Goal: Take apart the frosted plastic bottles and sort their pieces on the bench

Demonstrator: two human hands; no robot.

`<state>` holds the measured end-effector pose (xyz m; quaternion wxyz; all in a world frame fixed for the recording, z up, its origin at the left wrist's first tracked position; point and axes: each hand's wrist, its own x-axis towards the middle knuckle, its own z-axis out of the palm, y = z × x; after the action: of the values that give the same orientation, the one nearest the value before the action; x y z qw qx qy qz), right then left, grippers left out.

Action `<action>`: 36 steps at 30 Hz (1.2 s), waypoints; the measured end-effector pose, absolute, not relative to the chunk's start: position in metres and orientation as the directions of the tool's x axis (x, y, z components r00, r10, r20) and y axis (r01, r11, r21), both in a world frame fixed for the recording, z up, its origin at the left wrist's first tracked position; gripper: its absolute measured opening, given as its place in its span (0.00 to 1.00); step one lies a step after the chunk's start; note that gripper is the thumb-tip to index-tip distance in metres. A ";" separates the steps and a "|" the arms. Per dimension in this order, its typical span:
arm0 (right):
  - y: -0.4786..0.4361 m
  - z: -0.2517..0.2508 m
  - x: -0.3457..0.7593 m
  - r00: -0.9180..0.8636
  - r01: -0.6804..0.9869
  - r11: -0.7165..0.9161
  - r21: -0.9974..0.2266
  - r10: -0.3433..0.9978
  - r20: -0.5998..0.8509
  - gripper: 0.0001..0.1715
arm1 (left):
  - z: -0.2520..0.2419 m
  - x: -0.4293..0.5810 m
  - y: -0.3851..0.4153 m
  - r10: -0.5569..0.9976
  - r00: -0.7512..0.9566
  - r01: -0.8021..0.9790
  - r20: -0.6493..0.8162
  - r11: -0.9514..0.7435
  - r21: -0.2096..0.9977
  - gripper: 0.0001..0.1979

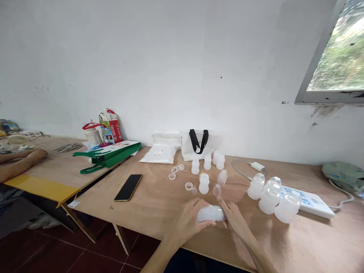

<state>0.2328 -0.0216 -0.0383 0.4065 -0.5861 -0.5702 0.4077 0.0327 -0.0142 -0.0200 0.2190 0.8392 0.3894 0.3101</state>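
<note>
Just above the table's front part, my left hand [190, 216] is wrapped round the body of a frosted baby bottle [207, 214], which lies on its side in my grip. The fingers of my right hand [231, 213] close on the bottle's top end, where a clear collar shows. Beyond my hands stands an uncapped bottle [204, 184]. Near it are a clear screw ring [189, 186], a small nipple [194, 190] and a clear cap [217, 190]. Farther back stand several more frosted bottles [207, 162]. Capped bottles [269, 197] are grouped to my right.
A black phone [128, 187] lies left of my hands. At the wall are a white plastic package [160, 151] and a white bag with black handles [186, 146]. A power strip [315, 206] sits right, behind the capped bottles. Another person's hand [36, 154] rests on the left table.
</note>
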 end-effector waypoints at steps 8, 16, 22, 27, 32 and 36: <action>-0.030 -0.011 0.232 -0.084 0.197 0.140 -0.970 0.989 0.125 0.30 | 0.003 0.025 -0.010 0.874 0.425 0.392 0.235 -0.411 0.823 0.22; -0.037 -0.006 0.229 -0.163 0.431 0.241 -0.870 0.969 0.187 0.19 | -0.013 0.027 -0.012 0.708 0.697 0.305 0.111 -0.433 0.848 0.24; -0.027 -0.006 0.263 0.048 0.683 0.161 -0.713 0.963 0.263 0.21 | -0.048 0.031 0.006 0.686 0.700 0.456 0.199 -0.644 0.615 0.23; -0.020 -0.010 0.307 0.275 0.783 -0.076 -0.618 0.932 0.234 0.23 | -0.053 0.032 0.007 0.690 0.681 0.466 0.247 -0.667 0.581 0.20; -0.017 -0.012 0.340 0.444 0.793 -0.267 -0.548 0.868 0.220 0.30 | -0.052 0.034 0.005 0.694 0.676 0.473 0.249 -0.667 0.576 0.20; -0.016 -0.014 0.349 0.506 0.776 -0.315 -0.546 0.828 0.242 0.32 | -0.052 0.034 0.005 0.694 0.677 0.479 0.245 -0.669 0.569 0.19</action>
<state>0.3495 -0.0162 -0.0143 0.3118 -0.8099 -0.4952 0.0410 0.0342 0.0046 -0.0521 0.2364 0.8848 0.3313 0.2270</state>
